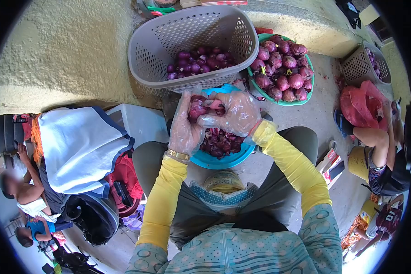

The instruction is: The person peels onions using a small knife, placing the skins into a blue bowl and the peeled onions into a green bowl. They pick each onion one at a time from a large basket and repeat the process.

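Note:
My left hand (186, 123), in a clear plastic glove, is closed around a red onion (197, 108). Against the onion's right side, my gloved right hand (235, 112) pinches a reddish piece of onion skin (218, 108); whether a blade is hidden in the fingers I cannot make out. Both hands are over a blue basin (219, 163), where dark red onion skins (221, 144) lie. Beyond them, a grey basket (146, 80) holds shiny peeled onions (201, 61). To its right, a green basin (311, 91) is heaped with unpeeled red onions (287, 68).
A patterned container (223, 196) stands between my knees. At left are a white box (144, 121) and a cloth-covered pile (77, 150). A red mesh sack (363, 105) and another basket (365, 64) stand at right. Other people sit on both sides.

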{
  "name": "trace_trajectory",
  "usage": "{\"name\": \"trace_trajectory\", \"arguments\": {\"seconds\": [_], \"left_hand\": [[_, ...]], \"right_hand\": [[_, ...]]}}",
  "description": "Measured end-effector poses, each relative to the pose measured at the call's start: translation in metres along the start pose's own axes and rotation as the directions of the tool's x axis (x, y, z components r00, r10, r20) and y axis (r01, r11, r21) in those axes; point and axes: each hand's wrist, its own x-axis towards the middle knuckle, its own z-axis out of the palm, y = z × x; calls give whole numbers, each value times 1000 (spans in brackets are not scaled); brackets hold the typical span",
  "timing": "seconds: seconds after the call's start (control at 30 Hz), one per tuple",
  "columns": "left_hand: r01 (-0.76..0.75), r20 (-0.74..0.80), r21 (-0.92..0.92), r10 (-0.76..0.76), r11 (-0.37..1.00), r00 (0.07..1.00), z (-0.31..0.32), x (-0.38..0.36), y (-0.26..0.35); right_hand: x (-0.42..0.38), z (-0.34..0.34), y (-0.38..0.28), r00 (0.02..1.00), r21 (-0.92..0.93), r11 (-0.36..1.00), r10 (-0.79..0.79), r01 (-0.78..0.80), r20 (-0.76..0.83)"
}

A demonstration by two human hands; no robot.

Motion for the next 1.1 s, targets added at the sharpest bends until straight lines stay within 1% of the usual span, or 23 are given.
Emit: {"name": "trace_trajectory", "arguments": {"seconds": [0.07,0.1,0.17,0.3,0.37,0.4,0.47,0.5,0.57,0.67,0.7,0.77,0.8,0.87,0.9,0.97,1.1], "left_hand": [[33,54,-103,-28,994,998,-2,1,2],[33,54,-102,-28,994,998,-2,1,1],[18,38,-114,-14,993,999,0,0,0],[-10,25,-118,13,993,1000,-6,4,-2],[-25,-47,-74,22,997,999,-4,6,-5],[-25,-46,-74,22,997,999,-4,6,-5],[3,-25,-67,-4,998,1000,-4,6,-5],[2,-25,-66,-4,998,1000,-6,6,-4],[31,0,-154,-31,988,1000,-14,7,-3],[-9,-21,-140,6,990,1000,-18,10,-5],[-8,-21,-139,5,990,1000,-11,7,-4],[95,55,-215,-85,972,995,2,-1,-4],[95,55,-214,-85,972,995,9,-2,-6],[23,-87,-178,-39,984,995,19,-4,-10],[23,-87,-178,-39,984,995,13,-3,-10],[-6,18,32,5,999,1000,-4,1,-9],[8,36,100,-12,995,999,2,-1,-4]], "right_hand": [[0,0,-1,1000,25,1000,0,0,-1],[0,-1,-2,1000,25,1000,0,0,-1],[2,-3,-4,996,14,999,35,-36,83],[0,2,-4,998,33,998,48,-49,52],[-2,11,7,994,32,998,51,-55,99],[-2,7,3,994,31,998,52,-55,99],[-1,-3,-6,987,-74,997,42,-31,157],[-1,-2,-5,987,-73,997,42,-30,156],[-1,0,-1,999,-7,999,-38,38,-31],[2,-10,-7,999,9,1000,7,-7,-47],[2,-8,-5,999,9,1000,8,-7,-48],[2,-2,-1,994,16,999,-49,51,-100],[2,-5,-4,994,16,999,-49,51,-100],[2,-15,-11,1000,-11,1000,6,-5,22],[1,-15,-10,1000,-11,1000,6,-6,22],[1,-12,-6,999,-91,995,-40,39,-5],[1,-9,-2,1000,-126,992,-30,30,4]]}}
